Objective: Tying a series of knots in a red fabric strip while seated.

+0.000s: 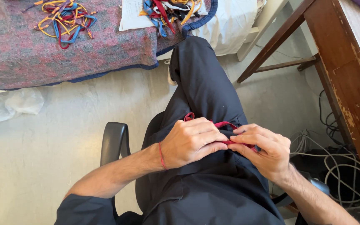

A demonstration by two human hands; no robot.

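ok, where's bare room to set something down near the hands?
Bare pale floor between the mottled pink blanket and the black chair armrest, and again between the raised knee and the brown wooden table leg. Crowded: grey cable tangle under the table, multicoloured laces on the blanket. Both hands, left and right, pinch a red lace.

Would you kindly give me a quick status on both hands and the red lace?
Left hand and right hand both pinching red lace over the lap. Lace looped, ends between fingers. More laces on the blanket ahead. Nothing in the way.
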